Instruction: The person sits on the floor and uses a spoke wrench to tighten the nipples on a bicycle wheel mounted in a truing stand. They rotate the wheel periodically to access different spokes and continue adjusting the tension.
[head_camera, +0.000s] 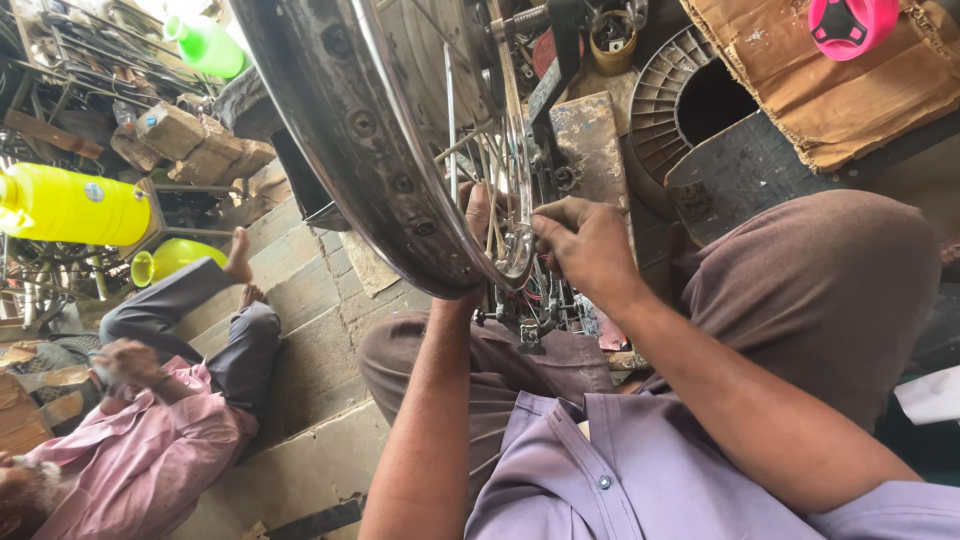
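Observation:
A large spoked metal wheel rim (340, 120) stands upright in front of me, held on a truing stand (560, 130). My left hand (478, 225) reaches behind the rim, mostly hidden, with fingers up against the spokes (490, 170). My right hand (585, 240) is on the near side of the wheel, with fingers pinched at a spoke near the rim's lower edge. Whether it holds a small tool I cannot tell. My knees in brown trousers sit under the wheel.
Another person in a pink shirt (150, 450) sits on the paved floor at left. Yellow containers (70, 205), a green bottle (205, 45) and wood blocks (185, 140) stand beyond. A plastic fan grille (665, 110), cardboard (830, 90) and a pink object (850, 22) lie at right.

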